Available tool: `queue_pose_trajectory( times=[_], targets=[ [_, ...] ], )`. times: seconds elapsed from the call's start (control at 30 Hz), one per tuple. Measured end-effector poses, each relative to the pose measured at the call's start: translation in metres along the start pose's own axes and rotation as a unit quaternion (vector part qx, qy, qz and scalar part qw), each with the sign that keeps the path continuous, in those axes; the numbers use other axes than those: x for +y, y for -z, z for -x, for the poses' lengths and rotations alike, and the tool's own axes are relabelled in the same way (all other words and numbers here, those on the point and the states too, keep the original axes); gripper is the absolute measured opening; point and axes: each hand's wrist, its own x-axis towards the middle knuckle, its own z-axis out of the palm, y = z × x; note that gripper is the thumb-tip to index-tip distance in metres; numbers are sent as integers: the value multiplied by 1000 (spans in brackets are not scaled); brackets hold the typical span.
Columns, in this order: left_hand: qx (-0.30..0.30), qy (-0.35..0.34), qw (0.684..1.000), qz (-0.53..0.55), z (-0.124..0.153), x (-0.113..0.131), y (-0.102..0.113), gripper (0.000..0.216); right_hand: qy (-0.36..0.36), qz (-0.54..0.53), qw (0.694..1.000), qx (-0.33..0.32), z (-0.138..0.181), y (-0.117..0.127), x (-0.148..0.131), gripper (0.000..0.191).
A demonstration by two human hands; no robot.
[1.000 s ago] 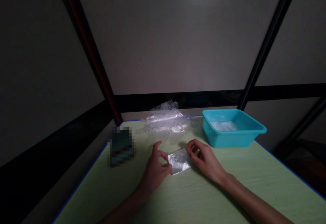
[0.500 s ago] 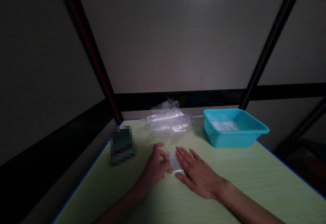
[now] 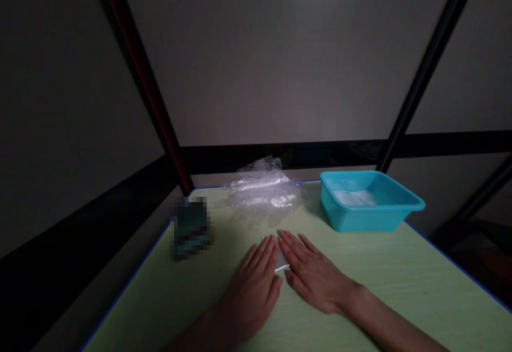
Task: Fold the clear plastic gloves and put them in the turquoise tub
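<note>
My left hand (image 3: 256,277) and my right hand (image 3: 314,274) lie flat side by side on the pale green table (image 3: 400,288), fingers stretched forward. Both press down on a small folded clear plastic piece (image 3: 281,261). Only a thin strip of it shows between the two hands; the rest is hidden under the palms.
A heap of crumpled clear plastic bags (image 3: 264,192) lies at the table's far edge. A turquoise plastic tub (image 3: 370,200) with something pale inside stands at the far right. A blurred dark object (image 3: 191,228) sits at the left edge. Dark frame bars rise behind.
The plastic piece was folded smaller. My right hand went flat on it first, then my left hand flattened and slid over it too, covering most of it.
</note>
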Motion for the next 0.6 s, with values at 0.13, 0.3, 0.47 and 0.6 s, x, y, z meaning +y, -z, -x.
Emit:
queue_pose_trajectory(
  times=[0.13, 0.3, 0.47, 0.6],
  targets=[
    [-37, 2, 999, -12, 2, -3, 3, 55, -1, 5, 1000, -18, 1, -1, 0, 55],
    [-43, -30, 999, -13, 3, -7, 10, 57, 0, 4, 1000, -26, 1, 0, 3, 56],
    [-67, -16, 998, 7, 2, -8, 16, 57, 8, -3, 1000, -19, 1, -2, 6, 55],
    [-67, -13, 995, 71, 2, -13, 17, 61, 6, -31, 999, -10, 2, -3, 11, 58]
  ],
)
